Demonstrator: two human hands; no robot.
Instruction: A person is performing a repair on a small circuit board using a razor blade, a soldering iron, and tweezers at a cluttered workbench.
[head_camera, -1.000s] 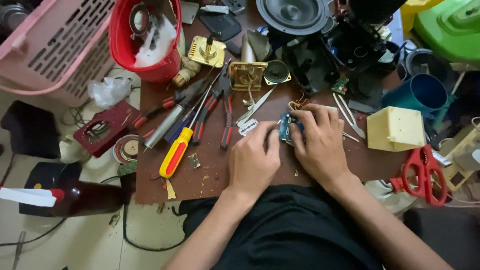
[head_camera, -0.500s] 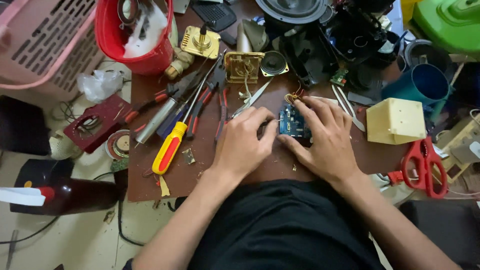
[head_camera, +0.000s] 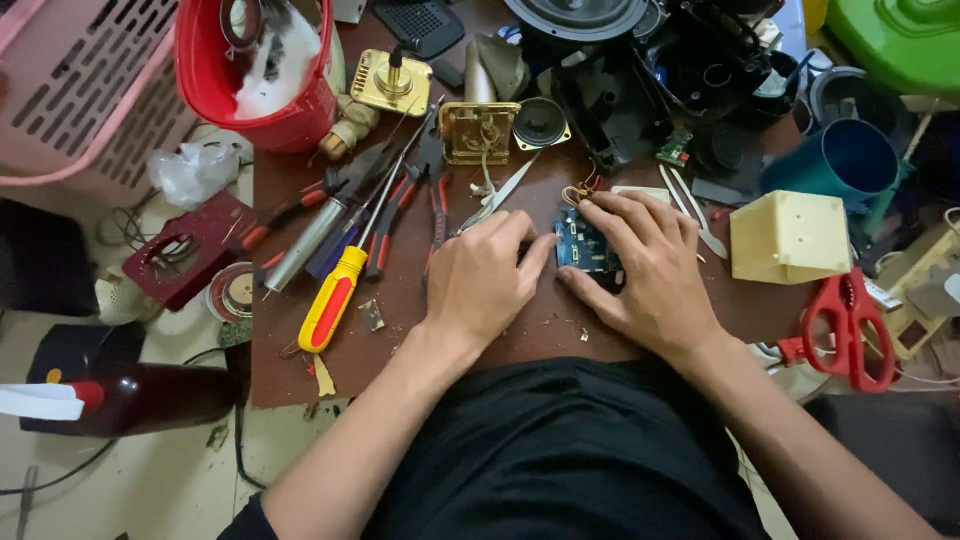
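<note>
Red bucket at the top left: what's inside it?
The red bucket holds something white, like crumpled plastic or paper, and a dark ring-shaped part near the rim. Whatever lies deeper is covered by the white material and cut off by the frame edge.

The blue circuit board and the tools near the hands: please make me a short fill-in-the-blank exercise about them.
1. Both hands touch a small circuit board of ____ colour.
2. The screwdriver left of the left hand has a yellow and ____ handle.
3. The scissors to the right of the right hand are ____.

Missing words: blue; red; red
</note>
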